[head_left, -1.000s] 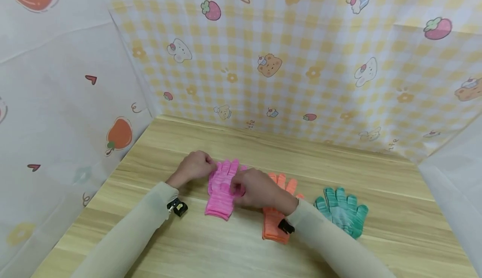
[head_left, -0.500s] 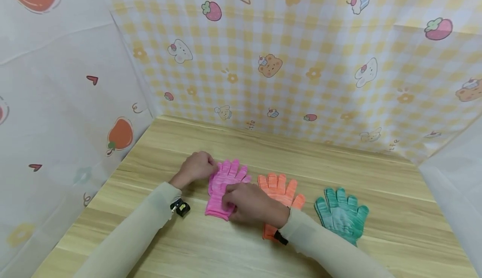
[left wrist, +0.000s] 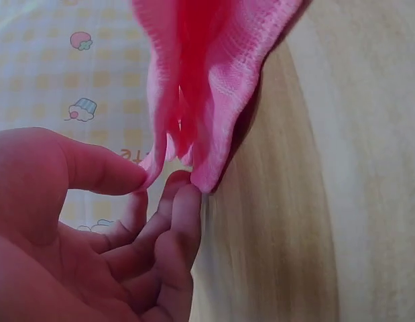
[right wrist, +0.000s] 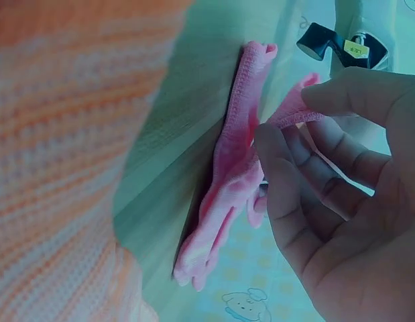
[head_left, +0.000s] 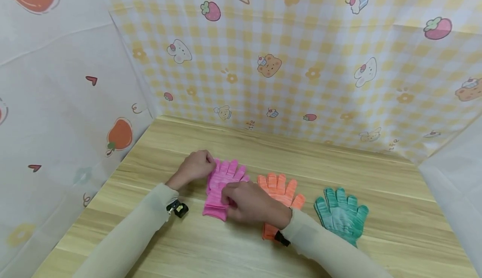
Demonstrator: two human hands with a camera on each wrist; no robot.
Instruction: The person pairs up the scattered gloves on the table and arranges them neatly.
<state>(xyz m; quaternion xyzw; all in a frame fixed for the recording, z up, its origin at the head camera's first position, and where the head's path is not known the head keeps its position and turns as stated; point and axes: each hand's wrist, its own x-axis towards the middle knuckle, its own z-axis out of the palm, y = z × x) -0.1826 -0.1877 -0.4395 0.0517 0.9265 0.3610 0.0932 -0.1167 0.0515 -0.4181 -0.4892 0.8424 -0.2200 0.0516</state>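
Pink knit gloves (head_left: 226, 172) lie stacked on the wooden table, fingers toward the back wall. At their left edge is my left hand (head_left: 196, 166). In the left wrist view, its thumb pins one pink layer (left wrist: 153, 111) against a finger, while other fingertips touch the facing layer; a gap shows between the layers. My right hand (head_left: 250, 200) is over the right side near the cuff (head_left: 215, 212). In the right wrist view, its thumb and forefinger pinch a raised fold of pink knit (right wrist: 295, 107), with the rest of the glove (right wrist: 224, 194) below.
Orange gloves (head_left: 278, 188) lie just right of the pink ones, partly under my right wrist. Green gloves (head_left: 342, 213) lie farther right, beside my right sleeve (head_left: 320, 240). A patterned cloth wall (head_left: 241, 85) borders the table (head_left: 196, 244) at the back.
My right hand has moved down and left from the pink glove's palm toward its cuff, uncovering more of the orange gloves. The pink cuff has shifted slightly left. My left hand has barely moved.
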